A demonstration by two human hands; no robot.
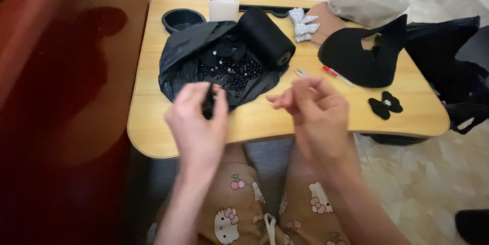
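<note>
Left hand [197,123]: fingers pinching a small black piece [209,103], just in front of the black bag [178,56] of beads on the bench [153,117]. Right hand [316,115]: fingertips pressed together, right of the bag; black thread spool [265,36] lies on the bag.

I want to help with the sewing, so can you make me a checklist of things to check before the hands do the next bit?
1. Left hand grips the small black piece firmly: ok, pinched between the fingers.
2. Right hand holds a needle or thread: cannot tell, too fine and blurred.
3. Open black plastic bag of dark beads within reach: ok, just beyond the hands.
4. Big black thread spool steady: ok, lying on the bag.
5. Finished small black fabric bow out of the way: ok, apart at the right on the light wooden lap table.
</note>
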